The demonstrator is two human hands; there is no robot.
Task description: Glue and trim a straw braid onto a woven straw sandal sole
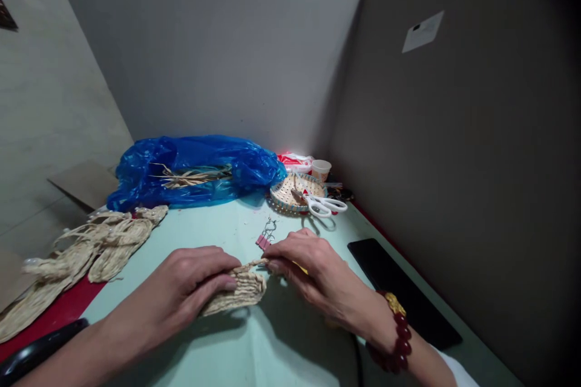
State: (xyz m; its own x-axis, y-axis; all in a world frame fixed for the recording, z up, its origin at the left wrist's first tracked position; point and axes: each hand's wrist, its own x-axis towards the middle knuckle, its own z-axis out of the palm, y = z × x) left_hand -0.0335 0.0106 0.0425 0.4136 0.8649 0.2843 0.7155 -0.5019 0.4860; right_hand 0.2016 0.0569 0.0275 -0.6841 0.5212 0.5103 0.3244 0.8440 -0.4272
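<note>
Between my thumb and fingers, my left hand (195, 281) grips a flat piece of coiled straw braid (242, 290), its rounded end pointing right. A braided strand runs from the piece's upper edge to my right hand (313, 272), which pinches it between thumb and fingertips. Something small and yellow shows partly under my right fingers; I cannot make out what it is. Just beyond my right fingertips, pink binder clips (264, 242) lie on the pale green table cover (290, 351). A red bead bracelet circles my right wrist.
Several braided straw pieces (122, 242) lie at the left edge. A blue plastic bag (200, 193) with loose straw spreads across the back. White-handled scissors (320, 205) rest on a woven basket (285, 193) beside a cup (321, 169). A dark flat slab (399, 290) lies right, along a grey partition.
</note>
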